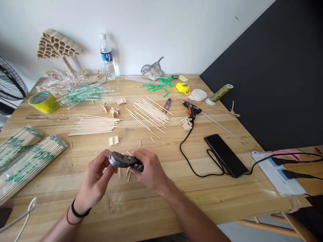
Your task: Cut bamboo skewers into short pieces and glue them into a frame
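My right hand (148,169) grips the handle end of a grey metal cutter (120,160) held low over the wooden table (227,198). My left hand (94,179) meets the cutter's head from the left, fingertips at its jaws; any stick pinched there is hidden. Short cut stick pieces (128,173) lie on the table just beneath the tool. A small stack of cut pieces (114,140) sits a little farther back.
Loose bamboo sticks lie in two spreads (94,125) (151,111). Wrapped stick bundles (27,161) sit at the left, yellow tape (43,102) behind them. A glue gun (191,108), its cord and a black phone (225,154) lie to the right. A water bottle (107,57) stands by the wall.
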Demonstrator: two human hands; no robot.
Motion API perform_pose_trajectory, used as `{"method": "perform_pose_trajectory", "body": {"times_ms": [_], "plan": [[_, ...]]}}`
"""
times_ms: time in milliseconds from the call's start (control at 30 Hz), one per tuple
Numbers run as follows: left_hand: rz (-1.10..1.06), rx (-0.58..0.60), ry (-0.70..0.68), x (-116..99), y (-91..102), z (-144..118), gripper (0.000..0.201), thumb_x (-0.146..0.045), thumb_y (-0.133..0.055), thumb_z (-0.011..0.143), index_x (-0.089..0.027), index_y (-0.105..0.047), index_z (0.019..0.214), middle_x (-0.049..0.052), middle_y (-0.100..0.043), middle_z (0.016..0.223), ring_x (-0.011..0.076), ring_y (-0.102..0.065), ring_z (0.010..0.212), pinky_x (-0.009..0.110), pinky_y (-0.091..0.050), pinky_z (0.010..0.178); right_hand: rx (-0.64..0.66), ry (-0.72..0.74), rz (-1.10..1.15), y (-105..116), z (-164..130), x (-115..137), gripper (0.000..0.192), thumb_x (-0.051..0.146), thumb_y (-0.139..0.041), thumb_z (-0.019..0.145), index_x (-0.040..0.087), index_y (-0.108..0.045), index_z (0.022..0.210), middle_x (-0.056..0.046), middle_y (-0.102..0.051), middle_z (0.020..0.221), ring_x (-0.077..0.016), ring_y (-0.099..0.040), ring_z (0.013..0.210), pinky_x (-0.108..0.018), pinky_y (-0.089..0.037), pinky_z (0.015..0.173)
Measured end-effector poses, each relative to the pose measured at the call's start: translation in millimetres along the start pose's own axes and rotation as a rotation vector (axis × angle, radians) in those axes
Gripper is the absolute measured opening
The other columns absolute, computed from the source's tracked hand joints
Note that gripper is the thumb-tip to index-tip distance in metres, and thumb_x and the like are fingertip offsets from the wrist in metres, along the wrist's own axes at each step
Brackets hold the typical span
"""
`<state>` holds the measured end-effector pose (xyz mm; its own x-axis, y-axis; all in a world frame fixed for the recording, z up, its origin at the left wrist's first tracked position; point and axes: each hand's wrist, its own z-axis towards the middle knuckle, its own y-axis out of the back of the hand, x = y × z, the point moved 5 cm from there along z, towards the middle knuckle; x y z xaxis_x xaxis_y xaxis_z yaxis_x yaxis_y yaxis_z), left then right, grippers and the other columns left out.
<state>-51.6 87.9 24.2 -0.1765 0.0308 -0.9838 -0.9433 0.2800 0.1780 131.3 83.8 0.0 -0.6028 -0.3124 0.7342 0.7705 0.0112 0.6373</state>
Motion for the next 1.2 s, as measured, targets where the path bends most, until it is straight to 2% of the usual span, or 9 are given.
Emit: {"method": "perform_pose_trajectory", "body": {"times_ms": [1200], "plan": [[0.008,-0.013,-0.012,-0.3,0.1,0.4,0.021,-0.039,-0.062,0.101,-0.019,-0.068,0.097,0.003,-0.06,0.079,0.0175,-0.055,0.074,0.028,-0.044,0.067,0.009,-0.004,0.022,1.2,0.5,0.4,0.023,0.011,-0.073,0.072,0.023,-0.054,0.077,-0.001,-0.062,0.077,-0.0193,-0.056,0.072,-0.028,-0.039,0.065]]}}
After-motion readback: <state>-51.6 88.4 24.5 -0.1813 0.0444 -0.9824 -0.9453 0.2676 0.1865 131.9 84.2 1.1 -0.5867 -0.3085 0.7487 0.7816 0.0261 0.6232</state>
